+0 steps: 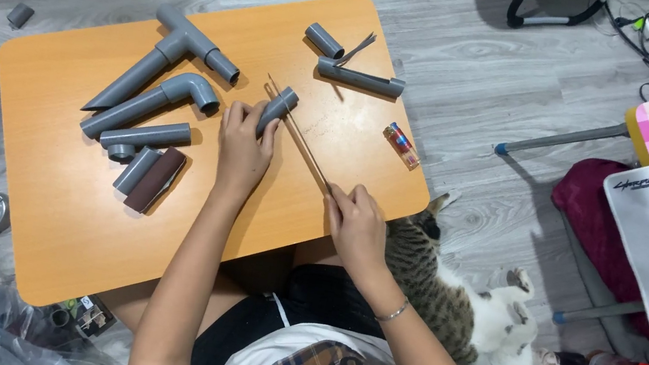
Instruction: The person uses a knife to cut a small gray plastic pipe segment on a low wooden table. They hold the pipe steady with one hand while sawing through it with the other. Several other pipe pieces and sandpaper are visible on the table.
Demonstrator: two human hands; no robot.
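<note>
- The left hand [242, 143] is wrapped around a short grey pipe [277, 108] and presses it down on the orange worktop [45, 190]. If the grip gets loose, the round pipe could roll.
- The right hand [354, 224] is closed on the near end of a thin saw blade [298, 131]. The blade lies across the pipe, right by the left fingers [233, 114]. A slip could cut them, I think.
- The blade is bare and bendy. Pushing too hard could make it bow or snap.
- The blade also sits low on the worktop, so it could scratch the wood.
- A cat [453, 303] lies on the floor, just beside the right arm. If it jumps or bumps the arm, the blade could jerk.
- More pipes [150, 85] and a brown sanding block [156, 179] lie near the left hand. A bump could knock them off.
- A small tube [402, 144] lies near the worktop's edge and could roll off.
</note>
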